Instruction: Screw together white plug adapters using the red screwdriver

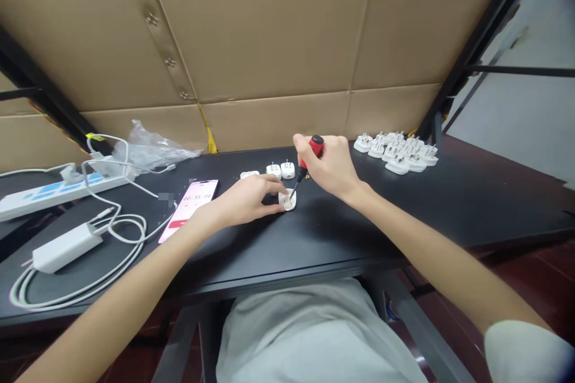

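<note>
While the right hand (327, 168) wraps firmly around a red-handled screwdriver (315, 147), shaft angled down and inward, the tip sits in the face of a white plug (287, 202). Cannot tell whether a screw is seated there; too small to see. Plug lies on a black tabletop (359, 233), pinned by the left hand (245, 202), whose curled fingers grasp its near side just beside the tip.

Risks: off-axis shaft could cam the tip out, and a slip would drive it toward the left fingertips (277, 190). Loose left hold could let the plug skid or spin on the smooth top. Any freed screw could be hard to spot on black.

Just behind: 2 white plugs with pins up (281, 171) and a flat white piece (249, 174). Left of the hands, a phone (193, 209) shows a timer reading 00:35:08. Further right, a cluster of white plugs (395, 152). Far left: white power strip (49, 197), charger brick (67, 247), looped white cable (121, 228), clear plastic bag (153, 149). Cardboard sheets (269, 29) line the back.
</note>
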A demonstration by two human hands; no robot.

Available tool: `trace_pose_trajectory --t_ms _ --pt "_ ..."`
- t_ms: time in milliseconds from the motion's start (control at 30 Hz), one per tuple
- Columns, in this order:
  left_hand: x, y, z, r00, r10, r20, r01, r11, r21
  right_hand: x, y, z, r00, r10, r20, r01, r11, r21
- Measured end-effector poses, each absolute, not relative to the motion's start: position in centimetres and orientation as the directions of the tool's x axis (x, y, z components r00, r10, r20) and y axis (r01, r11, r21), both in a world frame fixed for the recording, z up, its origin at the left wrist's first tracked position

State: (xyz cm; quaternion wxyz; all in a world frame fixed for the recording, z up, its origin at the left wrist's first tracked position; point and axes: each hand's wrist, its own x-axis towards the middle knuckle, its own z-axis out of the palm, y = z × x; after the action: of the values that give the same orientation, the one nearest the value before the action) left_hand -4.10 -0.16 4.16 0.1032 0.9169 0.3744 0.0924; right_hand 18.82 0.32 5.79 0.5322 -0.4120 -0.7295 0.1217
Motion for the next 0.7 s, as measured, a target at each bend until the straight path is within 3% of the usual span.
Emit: trace_pose_trajectory --t_ms 300,433,700 --pt "-3.4 -0.6 4.2 0.628 0.770 0.114 0.771 -0.635 0.039 18.9 0.3 5.8 -0.111 0.721 0.684 0.506 0.634 -0.585" --pt "-3.2 -1.1 4.6 0.635 0.755 0.165 0.753 -0.652 0.084 18.9 0.2 5.7 -0.123 0.729 0.673 0.495 0.633 -0.595" --pt "-3.9 -0.7 4.1 0.741 0.663 0.106 0.643 -0.746 0.176 18.7 0.2 5.6 -0.143 0.731 0.667 0.496 0.636 -0.591"
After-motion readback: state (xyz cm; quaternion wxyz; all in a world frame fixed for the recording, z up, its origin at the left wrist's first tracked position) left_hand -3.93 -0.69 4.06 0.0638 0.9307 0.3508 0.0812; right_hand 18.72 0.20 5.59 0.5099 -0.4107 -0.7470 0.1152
